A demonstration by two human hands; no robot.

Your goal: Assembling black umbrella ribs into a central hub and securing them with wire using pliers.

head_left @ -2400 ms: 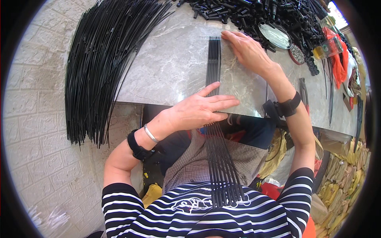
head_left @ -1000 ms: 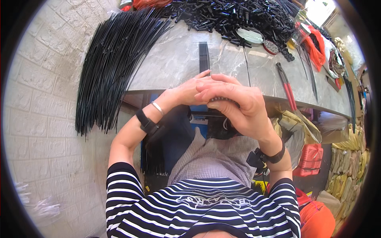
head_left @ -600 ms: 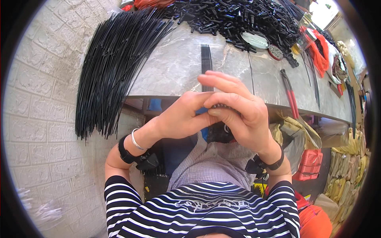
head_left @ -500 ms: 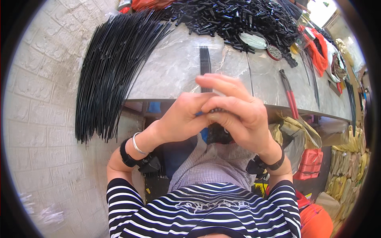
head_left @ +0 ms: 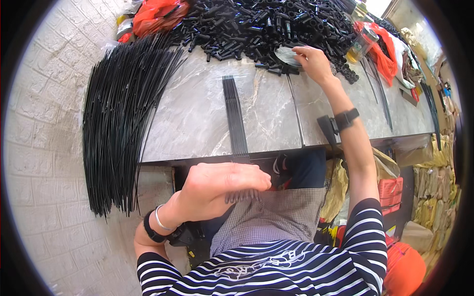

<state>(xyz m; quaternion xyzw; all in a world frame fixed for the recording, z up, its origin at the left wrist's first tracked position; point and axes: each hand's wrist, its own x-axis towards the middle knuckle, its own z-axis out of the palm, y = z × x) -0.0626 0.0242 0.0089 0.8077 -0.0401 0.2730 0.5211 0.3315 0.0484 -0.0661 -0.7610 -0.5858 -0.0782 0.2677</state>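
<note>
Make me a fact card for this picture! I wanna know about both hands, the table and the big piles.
Left hand: curled around a row of thin black sticks, tips poking out below
Right hand: fingers at a round dish of thin pale sticks; too small to tell if it holds any
Table: grey, marbled
Left pile: big bundle of black sticks, hanging past the table's edge
Far pile: heap of short black tubes
</note>
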